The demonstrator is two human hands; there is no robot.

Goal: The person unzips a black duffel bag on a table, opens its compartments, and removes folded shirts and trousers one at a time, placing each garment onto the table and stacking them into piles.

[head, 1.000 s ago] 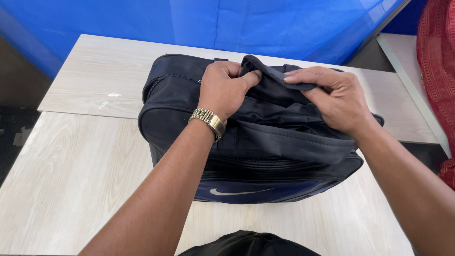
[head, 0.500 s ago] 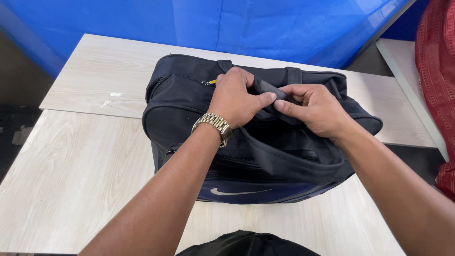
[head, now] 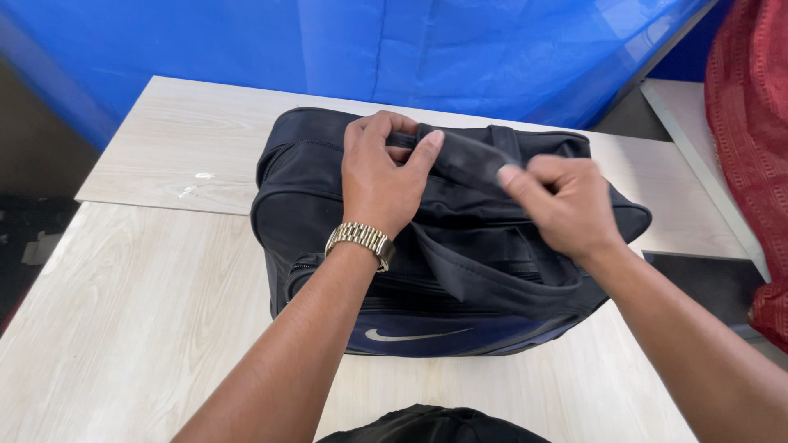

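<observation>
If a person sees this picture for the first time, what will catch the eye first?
The dark bag in the middle of the pale wooden table, with both hands on its top. The left hand, a gold watch on its wrist, and the right hand pinch a fabric strap. Behind hangs a bright blue sheet.

The bag (head: 345,205) is dark navy woven cloth, matt with a faint synthetic sheen, and its strap (head: 468,160) looks the same. The surface (head: 131,328) is pale wood-grain laminate, smooth. The watch band (head: 359,239) is polished gold-toned metal. The backdrop (head: 328,49) is glossy blue plastic sheeting.
</observation>
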